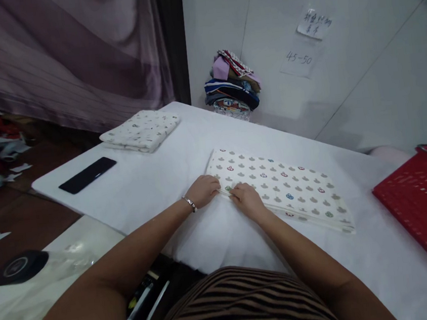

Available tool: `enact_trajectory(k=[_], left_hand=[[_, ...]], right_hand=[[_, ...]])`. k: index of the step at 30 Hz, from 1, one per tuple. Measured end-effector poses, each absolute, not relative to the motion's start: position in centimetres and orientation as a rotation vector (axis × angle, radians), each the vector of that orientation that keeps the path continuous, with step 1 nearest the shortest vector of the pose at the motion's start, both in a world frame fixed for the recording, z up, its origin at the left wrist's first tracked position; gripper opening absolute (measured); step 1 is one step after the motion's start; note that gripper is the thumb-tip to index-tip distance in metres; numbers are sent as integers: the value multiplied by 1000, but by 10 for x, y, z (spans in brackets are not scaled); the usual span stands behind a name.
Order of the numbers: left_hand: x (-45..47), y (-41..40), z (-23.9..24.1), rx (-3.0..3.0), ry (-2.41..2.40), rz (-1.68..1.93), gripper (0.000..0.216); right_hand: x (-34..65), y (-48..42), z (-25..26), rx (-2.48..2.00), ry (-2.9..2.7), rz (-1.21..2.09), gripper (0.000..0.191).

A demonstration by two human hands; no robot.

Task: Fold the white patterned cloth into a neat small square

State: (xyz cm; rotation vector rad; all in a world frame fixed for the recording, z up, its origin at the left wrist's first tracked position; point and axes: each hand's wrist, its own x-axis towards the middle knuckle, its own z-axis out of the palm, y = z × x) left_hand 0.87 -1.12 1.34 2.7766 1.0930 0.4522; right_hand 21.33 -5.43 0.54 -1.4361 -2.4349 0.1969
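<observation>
A folded white cloth (277,181) printed with grey and coloured motifs lies flat in front of me on the white table. My left hand (203,190), with a bracelet at the wrist, grips its near left corner. Just to the right, my right hand (247,199) pinches the same near edge. Both hands are closed on the fabric, a short gap apart, and the fingertips are partly hidden by the cloth's fold. Farther back on the left rests another folded patterned cloth (141,129), which neither hand touches.
A black phone (87,175) lies on the white table (155,186) at the left. A red basket (420,209) stands at the right edge. Stacked clothes (232,84) sit by the wall behind. A dark round object (22,266) is at lower left, near clear plastic.
</observation>
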Motion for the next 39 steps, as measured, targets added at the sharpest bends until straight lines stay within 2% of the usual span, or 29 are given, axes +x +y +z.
enact_trajectory(k=[10, 39], left_hand=[[4, -12, 10, 2856, 1059, 553, 16], [-2, -16, 0, 2891, 1006, 557, 17]], right_hand=[[209, -55, 1, -1401, -2406, 136, 24], [206, -62, 0, -1398, -2500, 82, 17]])
